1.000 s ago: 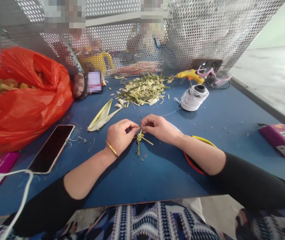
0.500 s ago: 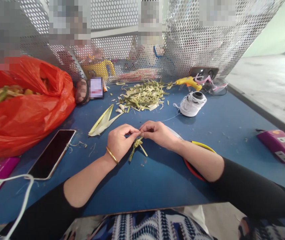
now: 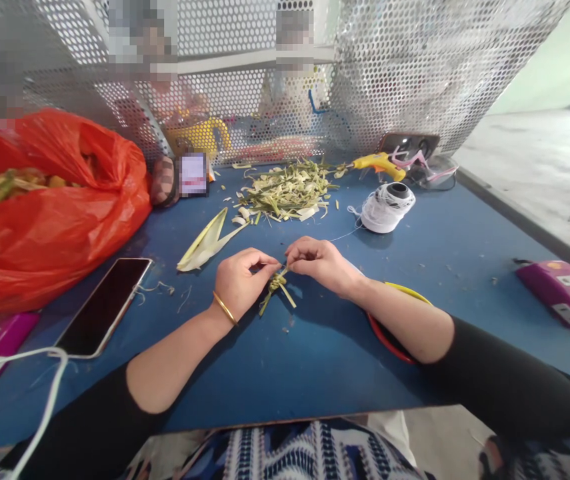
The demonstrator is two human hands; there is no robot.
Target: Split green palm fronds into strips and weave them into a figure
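Near the middle of the blue table, a small knotted bundle of green-yellow leaf strips (image 3: pixel 277 283) has its loose ends pointing toward me. My left hand (image 3: pixel 245 277) pinches its upper end between thumb and fingers. A short gap to the right, my right hand (image 3: pixel 322 263) is closed in a pinch on white thread, though the fingertips partly hide it. That thread (image 3: pixel 343 236) runs from behind my right hand to a white spool (image 3: pixel 387 208). Left of the hands lies a split pale husk leaf (image 3: pixel 209 245).
A heap of leaf scraps (image 3: pixel 287 190) lies ahead, beside a yellow glue gun (image 3: pixel 379 163). At left are a red bag of husks (image 3: pixel 49 247) and a phone (image 3: pixel 105 307). Yellow-and-red handled scissors or a similar tool (image 3: pixel 389 343) lies partly under my right forearm. Perforated metal (image 3: pixel 249 40) borders the back.
My right hand has moved slightly right and away from me, opening a small gap between the two hands. My left hand stays nearly in place, still pinching the bundle.
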